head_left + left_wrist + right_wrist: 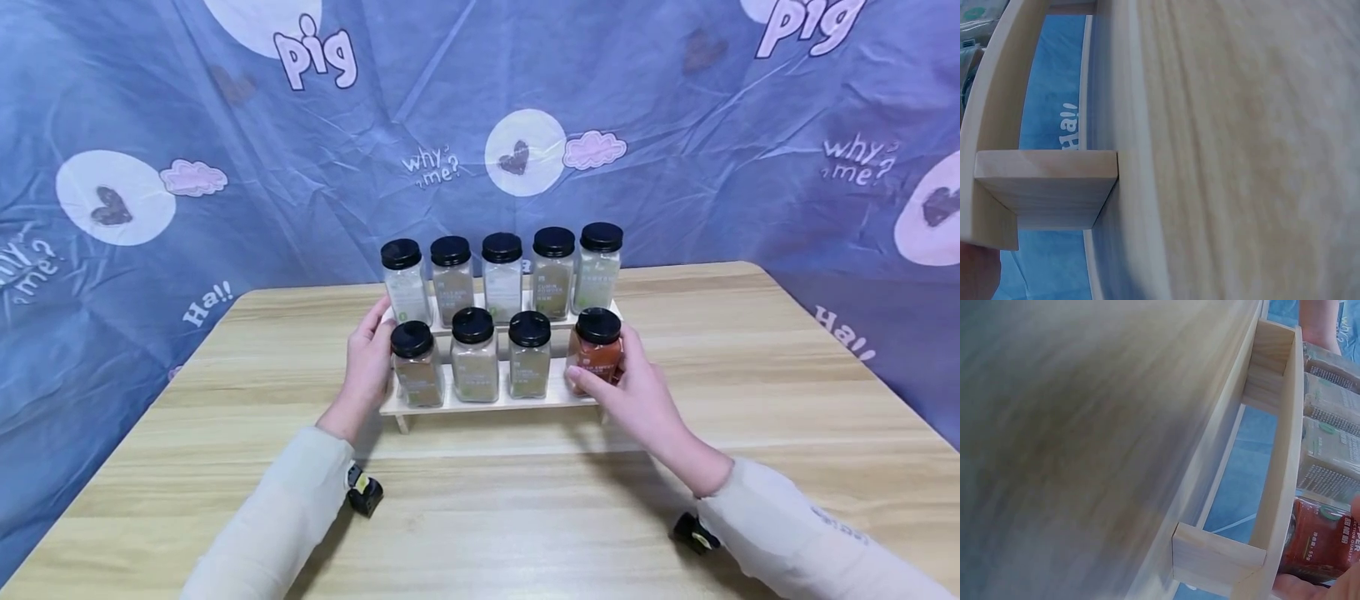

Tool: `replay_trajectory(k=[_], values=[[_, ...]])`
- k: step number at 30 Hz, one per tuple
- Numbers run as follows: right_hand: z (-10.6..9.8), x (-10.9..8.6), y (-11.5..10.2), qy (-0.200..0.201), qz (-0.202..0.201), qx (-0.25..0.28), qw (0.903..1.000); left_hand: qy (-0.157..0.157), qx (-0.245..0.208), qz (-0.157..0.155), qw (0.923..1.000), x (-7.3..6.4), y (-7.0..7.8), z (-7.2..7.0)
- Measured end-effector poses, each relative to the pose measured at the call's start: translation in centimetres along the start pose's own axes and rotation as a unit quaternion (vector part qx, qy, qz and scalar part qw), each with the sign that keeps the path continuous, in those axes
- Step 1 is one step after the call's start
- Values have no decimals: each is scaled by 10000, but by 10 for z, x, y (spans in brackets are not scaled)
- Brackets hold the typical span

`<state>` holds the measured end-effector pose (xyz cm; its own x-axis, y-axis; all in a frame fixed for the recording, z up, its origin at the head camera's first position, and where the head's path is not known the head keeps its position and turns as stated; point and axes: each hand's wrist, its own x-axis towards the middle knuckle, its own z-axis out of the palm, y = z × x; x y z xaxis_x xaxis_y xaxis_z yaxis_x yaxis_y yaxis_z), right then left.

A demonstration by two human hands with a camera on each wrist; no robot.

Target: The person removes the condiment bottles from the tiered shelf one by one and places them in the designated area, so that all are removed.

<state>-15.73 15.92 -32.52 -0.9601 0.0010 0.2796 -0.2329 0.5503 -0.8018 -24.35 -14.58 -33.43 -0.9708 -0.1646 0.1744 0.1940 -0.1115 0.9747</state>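
Note:
A two-tier wooden spice rack (442,327) stands on the table, filled with glass spice jars with black lids. My right hand (637,392) holds the jar of red powder (597,354) at the right end of the lower tier, thumb across its front. In the right wrist view, fingertips (1297,587) show at the base of this red jar (1316,540). At the rack's left end my left hand (365,367) grips the side, next to a jar of brown powder (418,375). Part of that hand shows below the shelf end (988,244) in the left wrist view.
Several more jars line the upper tier, among them a white one (502,283) and a pale green one (597,279). A wooden table (480,517) lies under the rack. Behind hangs a blue printed cloth (450,75). Black wrist devices (365,493) are on both sleeves.

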Motion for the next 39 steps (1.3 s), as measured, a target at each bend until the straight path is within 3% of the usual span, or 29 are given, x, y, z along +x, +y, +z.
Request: replay_trajectory(k=[14,27,39], values=[[-15,-4,3,96,-17,60,9999,94,46,126,9999,0,-4,-1],[-36,-8,13,596,-116,-231,9979,100,11,78,9999,-1,-8,-2],[-58,4,19,1132,-232,-513,9920,14,-32,82,10000,0,-9,-4]])
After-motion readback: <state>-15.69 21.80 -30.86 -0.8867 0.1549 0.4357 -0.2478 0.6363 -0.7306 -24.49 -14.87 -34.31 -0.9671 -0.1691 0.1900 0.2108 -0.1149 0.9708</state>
